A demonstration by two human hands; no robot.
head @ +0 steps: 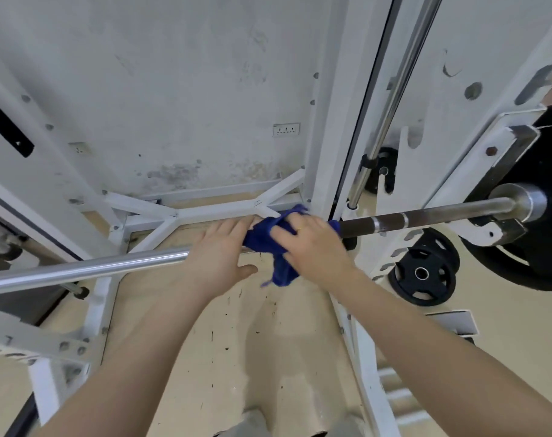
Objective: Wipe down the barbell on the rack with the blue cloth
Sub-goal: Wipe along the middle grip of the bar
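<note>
A: Right hand (312,247) — fingers clenched round the blue cloth (268,238), cloth wrapped on the barbell (426,216).
B: Left hand (217,250) — fingers released, flat on the bar, touching the cloth's left edge.

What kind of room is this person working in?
Most likely a gym or weight room. A long steel barbell rests across a white metal rack, and black weight plates stand on the floor beside it. A plain wall with power sockets is behind.
</note>
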